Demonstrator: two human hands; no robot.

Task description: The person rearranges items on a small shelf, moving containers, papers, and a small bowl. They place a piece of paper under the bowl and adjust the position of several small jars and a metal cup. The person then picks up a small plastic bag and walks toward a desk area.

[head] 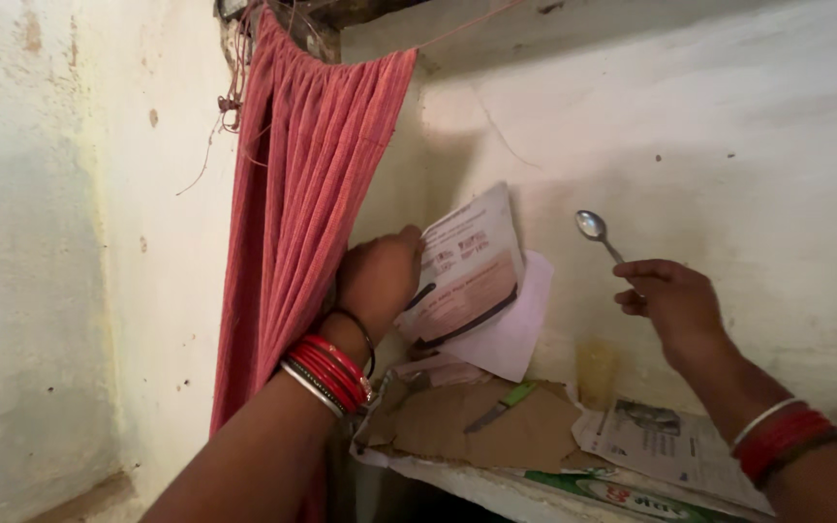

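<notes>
Two bare hands are busy at a shelf recess in a whitewashed wall: our right hand (pixel 672 302) is closed around the handle of a small, shiny metal spoon (pixel 592 228), bowl held upward and clear of the wall, well above the shelf. Our left hand (pixel 380 276), red and silver bangles (pixel 329 373) stacked at the wrist, presses its fingertips against a bundle of printed papers with pinkish panels (pixel 467 261) that leans upright against the back wall; whether those fingers pinch the bundle or merely push on it we cannot tell. Behind the bundle stands a plain pale-pink sheet (pixel 520 324), also tilted against the wall. Below them, on the shelf, a torn piece of brown cardboard (pixel 496 436) carries a small knife with a green handle (pixel 503 404), its blade pointing left and toward us. Just to the right, folded newspaper (pixel 666 446) lies flat under our right forearm, and a yellowish stain marks the wall above it. A gathered red striped curtain (pixel 307 203) hangs at the left edge of the recess, touching the back of our left hand. We judge the step in hand to be sorting through the leaning papers while the spoon is kept aloft; any shift of the bundle calls for a steady touch, since the sheets rest loosely and could slide down onto the cardboard
</notes>
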